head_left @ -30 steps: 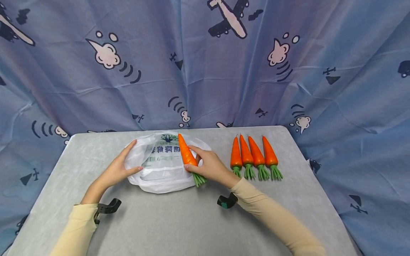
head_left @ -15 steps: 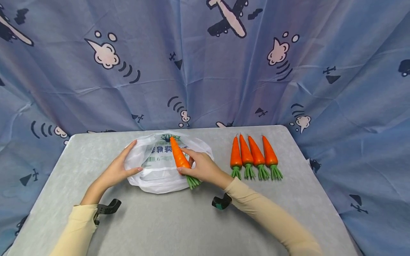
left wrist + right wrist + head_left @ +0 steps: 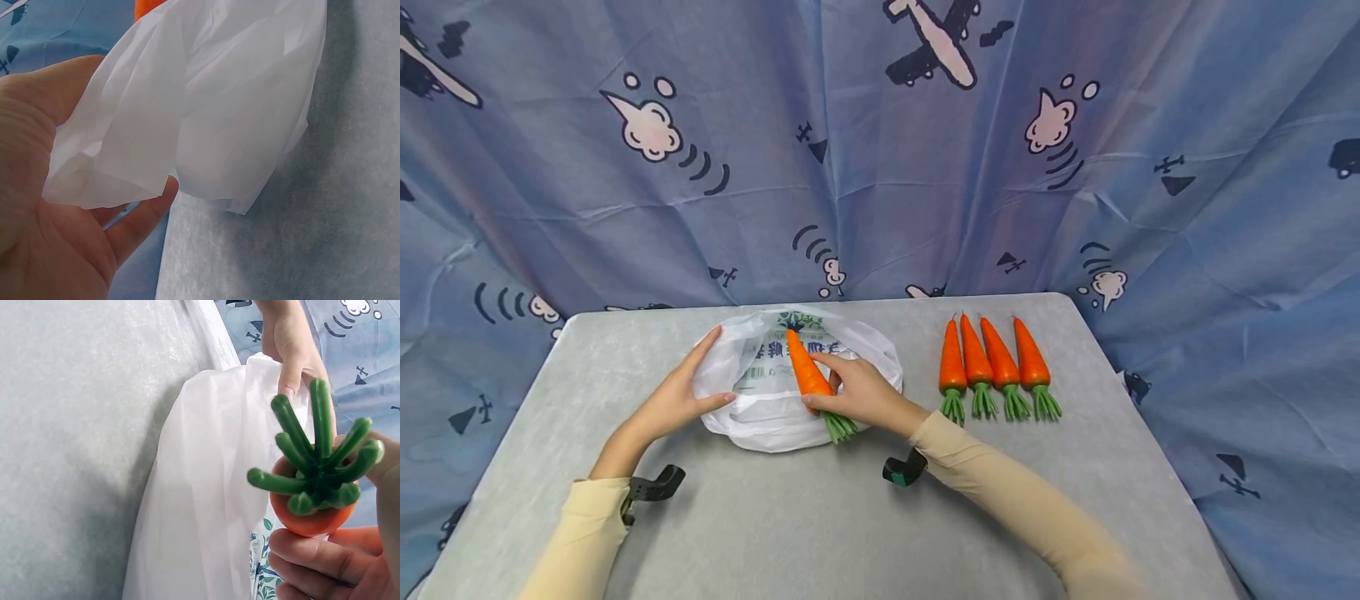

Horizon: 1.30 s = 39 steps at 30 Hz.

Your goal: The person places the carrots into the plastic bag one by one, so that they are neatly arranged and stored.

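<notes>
A white plastic bag [image 3: 767, 427] with mirrored green and blue print lies on the table, its mouth spread wide. My left hand [image 3: 676, 398] touches the bag's left rim, thumb and fingers spread and mostly straight. In the left wrist view, white plastic [image 3: 231, 112] drapes across that palm and hides some fingers. Over the mouth, my right hand [image 3: 867, 395] grips a carrot [image 3: 807, 373] between thumb and fingers. Its tip points away and its green stalks point toward me. The right wrist view looks onto the stubby green top [image 3: 319, 469]; the tip is hidden there.
Several more carrots [image 3: 977, 358] lie in a row to the right, tips away. The grey table [image 3: 790, 525] ends at a back edge before a blue curtain [image 3: 880, 167] printed with planes and clouds. Each wrist carries a black camera band.
My right hand has carried the carrot leftward and slightly toward me, from the right part of the bag's mouth to its middle. The left hand stays in place.
</notes>
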Motion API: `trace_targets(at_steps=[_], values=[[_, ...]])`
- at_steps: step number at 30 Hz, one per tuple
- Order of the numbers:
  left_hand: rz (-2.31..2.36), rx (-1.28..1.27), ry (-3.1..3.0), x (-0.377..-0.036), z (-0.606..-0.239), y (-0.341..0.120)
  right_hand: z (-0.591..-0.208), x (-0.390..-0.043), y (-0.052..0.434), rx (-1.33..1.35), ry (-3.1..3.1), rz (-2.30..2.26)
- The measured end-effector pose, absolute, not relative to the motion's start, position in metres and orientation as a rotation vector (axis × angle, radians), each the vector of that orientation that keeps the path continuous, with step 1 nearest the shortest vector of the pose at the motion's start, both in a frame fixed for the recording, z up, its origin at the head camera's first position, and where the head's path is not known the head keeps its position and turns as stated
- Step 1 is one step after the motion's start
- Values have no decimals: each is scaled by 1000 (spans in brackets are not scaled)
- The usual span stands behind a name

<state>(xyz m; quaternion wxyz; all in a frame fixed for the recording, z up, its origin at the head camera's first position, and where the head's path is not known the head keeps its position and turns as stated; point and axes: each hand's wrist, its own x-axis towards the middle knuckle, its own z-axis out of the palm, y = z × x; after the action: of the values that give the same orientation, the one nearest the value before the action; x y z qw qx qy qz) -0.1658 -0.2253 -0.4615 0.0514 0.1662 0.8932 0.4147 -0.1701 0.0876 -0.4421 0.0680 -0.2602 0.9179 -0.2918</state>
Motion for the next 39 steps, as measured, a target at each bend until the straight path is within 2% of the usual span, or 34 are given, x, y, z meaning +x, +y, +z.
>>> trace_targets(at_steps=[28, 39], values=[[1244, 519, 2703, -169, -461, -220, -460, -192, 56, -760, 2698, -847], [1238, 498, 2696, -170, -460, -220, -457, -199, 39, -619, 2678, -947]])
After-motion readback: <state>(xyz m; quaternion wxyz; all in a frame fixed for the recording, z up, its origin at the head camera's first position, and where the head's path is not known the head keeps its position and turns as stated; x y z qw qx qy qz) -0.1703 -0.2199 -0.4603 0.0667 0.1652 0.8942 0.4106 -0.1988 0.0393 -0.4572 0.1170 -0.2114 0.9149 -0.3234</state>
